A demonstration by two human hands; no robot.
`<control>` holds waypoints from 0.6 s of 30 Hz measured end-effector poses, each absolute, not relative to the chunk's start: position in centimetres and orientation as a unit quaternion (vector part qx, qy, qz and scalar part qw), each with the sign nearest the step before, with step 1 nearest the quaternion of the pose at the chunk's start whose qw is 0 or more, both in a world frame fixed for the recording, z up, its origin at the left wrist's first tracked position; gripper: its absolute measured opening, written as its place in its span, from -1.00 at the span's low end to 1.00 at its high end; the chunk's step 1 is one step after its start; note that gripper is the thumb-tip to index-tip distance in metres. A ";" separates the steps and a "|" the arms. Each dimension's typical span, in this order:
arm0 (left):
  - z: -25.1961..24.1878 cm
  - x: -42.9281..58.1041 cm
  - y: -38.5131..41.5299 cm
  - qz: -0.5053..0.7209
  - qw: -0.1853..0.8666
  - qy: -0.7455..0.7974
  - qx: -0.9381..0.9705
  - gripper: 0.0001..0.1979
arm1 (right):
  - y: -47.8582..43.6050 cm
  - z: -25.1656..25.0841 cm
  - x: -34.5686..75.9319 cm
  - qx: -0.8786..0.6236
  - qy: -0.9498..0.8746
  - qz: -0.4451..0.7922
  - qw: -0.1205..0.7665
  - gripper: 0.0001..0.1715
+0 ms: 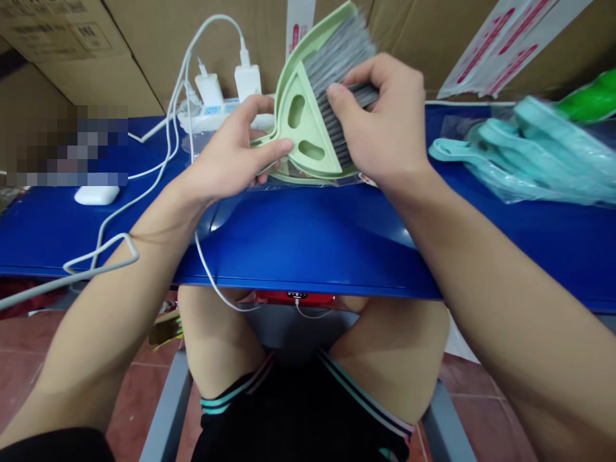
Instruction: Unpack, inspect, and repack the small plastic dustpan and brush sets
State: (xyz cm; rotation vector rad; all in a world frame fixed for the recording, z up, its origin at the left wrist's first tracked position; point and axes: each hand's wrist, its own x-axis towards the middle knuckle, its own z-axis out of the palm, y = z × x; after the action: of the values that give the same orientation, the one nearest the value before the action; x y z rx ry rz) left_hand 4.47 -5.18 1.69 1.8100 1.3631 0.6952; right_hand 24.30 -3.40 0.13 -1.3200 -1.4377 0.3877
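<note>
A light green hand brush [307,122] with two oval holes and grey bristles [337,54] sits against a matching light green dustpan [289,70], tilted up above the blue table. My left hand [235,147] is closed round the narrow handle end of the pair, its thumb lying along the front. At the other side my right hand [385,109] pinches a tuft of the bristles between thumb and fingers. Part of the bristles is hidden behind that hand. Clear plastic wrap lies on the table beneath the brush.
Turquoise brush and dustpan sets [524,154] in clear plastic lie to the right, by a bright green object [591,96]. At the left are a power strip [216,115] with white chargers [248,82], loose cables and a white case [97,194]. Cardboard boxes [139,38] stand behind.
</note>
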 end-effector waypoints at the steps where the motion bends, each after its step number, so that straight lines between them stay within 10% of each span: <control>1: 1.6 4.5 -5.1 0.275 0.372 0.531 0.710 -0.46 | -3.5 0.1 24.3 -0.552 -0.609 0.158 0.547 -0.85; 18: 1.4 4.2 -4.7 0.394 0.334 0.534 0.670 -0.55 | -1.1 -0.5 25.9 -0.543 -0.532 0.211 0.614 -0.78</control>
State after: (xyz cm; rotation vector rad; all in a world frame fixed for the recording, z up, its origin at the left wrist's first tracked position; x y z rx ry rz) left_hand 4.17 -4.68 1.43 1.7477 1.3927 1.0295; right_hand 25.91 -1.10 -0.46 -1.2514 -1.2266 0.4858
